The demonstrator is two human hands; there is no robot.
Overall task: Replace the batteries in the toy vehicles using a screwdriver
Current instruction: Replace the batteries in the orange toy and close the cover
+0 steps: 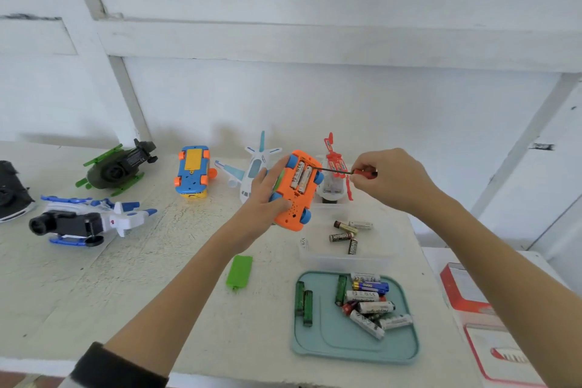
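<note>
Right hand [390, 178] fingers pinch red-handled screwdriver [346, 171], tip at open battery bay | left hand [267, 198] grasps upturned orange toy car [294, 195], frame centre | green battery cover [239, 271] on table [126, 277] below | teal tray [356, 346] of batteries lower right

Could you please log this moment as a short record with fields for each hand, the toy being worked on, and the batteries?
left hand: left hand holds the orange toy car underside up
right hand: right hand pinches the screwdriver, tip at the open battery bay
bay: two batteries inside
cover: green cover on the table
loose batteries: some in the clear container, more on the teal tray
</note>
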